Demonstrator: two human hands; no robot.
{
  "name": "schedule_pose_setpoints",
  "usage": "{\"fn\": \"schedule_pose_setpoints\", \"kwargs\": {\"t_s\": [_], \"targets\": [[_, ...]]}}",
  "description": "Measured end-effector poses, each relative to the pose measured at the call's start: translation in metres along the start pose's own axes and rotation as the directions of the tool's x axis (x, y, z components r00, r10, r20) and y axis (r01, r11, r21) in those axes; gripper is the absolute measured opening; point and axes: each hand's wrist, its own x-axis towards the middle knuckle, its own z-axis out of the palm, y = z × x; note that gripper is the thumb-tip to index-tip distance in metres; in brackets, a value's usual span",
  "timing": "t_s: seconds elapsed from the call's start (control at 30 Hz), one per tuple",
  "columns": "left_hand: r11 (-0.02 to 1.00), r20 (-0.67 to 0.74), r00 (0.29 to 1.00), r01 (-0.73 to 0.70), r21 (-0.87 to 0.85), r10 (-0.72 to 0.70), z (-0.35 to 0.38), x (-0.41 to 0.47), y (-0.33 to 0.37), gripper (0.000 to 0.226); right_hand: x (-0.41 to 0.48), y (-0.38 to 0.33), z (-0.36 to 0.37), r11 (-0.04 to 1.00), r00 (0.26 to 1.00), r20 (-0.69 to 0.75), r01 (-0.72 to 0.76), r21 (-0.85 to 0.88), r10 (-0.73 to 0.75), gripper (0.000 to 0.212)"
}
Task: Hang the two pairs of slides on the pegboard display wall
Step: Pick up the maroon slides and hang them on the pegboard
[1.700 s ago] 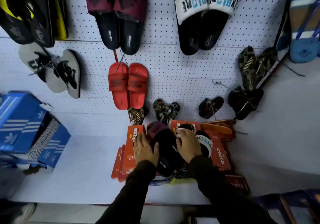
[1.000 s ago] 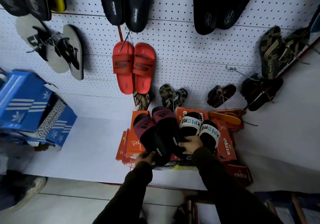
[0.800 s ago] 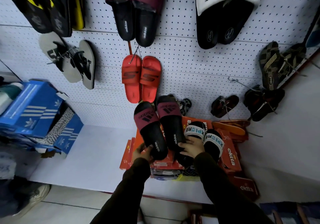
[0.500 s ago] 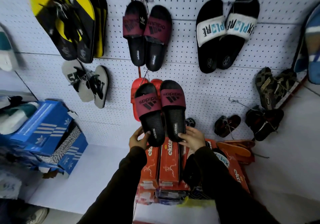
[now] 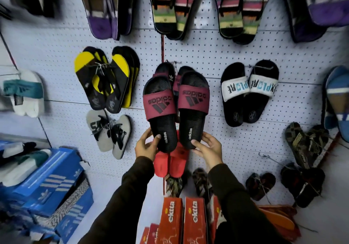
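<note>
Head view shows a crowded pegboard wall (image 5: 236,54), with little bare board anywhere near the raised pair of slides. To their left hang yellow-and-black flip-flops (image 5: 105,79), to their right a black pair with white straps (image 5: 249,92), and between these, directly behind the raised ones, a matching maroon-strapped pair (image 5: 166,71) shows at its toes only. Red slides (image 5: 170,160) hang just below the hands, and orange shoe boxes (image 5: 181,223) crowd the bottom edge (blue boxes (image 5: 51,187) sit well off to the left).

Both arms reach up in dark sleeves. Left hand (image 5: 146,146) pinches the heel of the left slide (image 5: 160,111), thumb on the footbed. Right hand (image 5: 207,148) grips the heel of the right slide (image 5: 193,107) likewise, fingers curled behind it. Both slides point toes up, side by side and touching.
</note>
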Motion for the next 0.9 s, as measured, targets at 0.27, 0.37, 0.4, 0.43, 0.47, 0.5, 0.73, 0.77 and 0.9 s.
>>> {"fn": "schedule_pose_setpoints", "kwargs": {"t_s": [0.27, 0.37, 0.4, 0.43, 0.47, 0.5, 0.73, 0.77, 0.9], "targets": [[0.985, -0.011, 0.985, -0.173, 0.021, 0.173, 0.005, 0.059, 0.075, 0.051, 0.044, -0.046, 0.050, 0.993, 0.993, 0.050, 0.109, 0.040, -0.111, 0.054], [0.981, -0.020, 0.981, -0.191, 0.039, 0.192, 0.006, 0.086, 0.090, 0.049, 0.057, -0.057, 0.061, 0.994, 0.993, 0.059, 0.103, 0.043, -0.105, 0.055], [0.982, -0.015, 0.983, -0.183, 0.050, 0.184, 0.006, 0.094, 0.091, 0.047, 0.060, -0.058, 0.063, 0.995, 0.994, 0.057, 0.090, 0.038, -0.093, 0.055], [0.985, -0.012, 0.987, -0.162, 0.056, 0.163, 0.005, 0.101, 0.090, 0.046, 0.062, -0.058, 0.064, 0.997, 0.996, 0.050, 0.075, 0.029, -0.077, 0.056], [0.989, -0.008, 0.991, -0.130, 0.064, 0.131, 0.004, 0.106, 0.086, 0.045, 0.063, -0.056, 0.064, 0.998, 0.997, 0.041, 0.062, 0.016, -0.063, 0.056], [0.993, -0.004, 0.995, -0.094, 0.077, 0.095, 0.003, 0.110, 0.081, 0.045, 0.064, -0.052, 0.064, 0.999, 0.998, 0.030, 0.049, 0.002, -0.049, 0.056], [0.989, -0.012, 0.998, 0.067, 0.129, -0.066, -0.002, 0.115, 0.032, 0.042, 0.073, -0.012, 0.057, 0.998, 0.999, -0.027, -0.044, -0.051, 0.042, 0.056], [0.991, -0.022, 0.997, 0.070, 0.118, -0.068, 0.000, 0.113, 0.028, 0.042, 0.074, -0.007, 0.057, 0.998, 0.998, -0.027, -0.051, -0.047, 0.050, 0.056], [0.988, -0.089, 0.996, 0.017, 0.151, -0.004, 0.007, 0.109, 0.016, 0.043, 0.076, 0.007, 0.054, 0.996, 0.999, -0.023, -0.033, -0.086, 0.032, 0.055]]}}
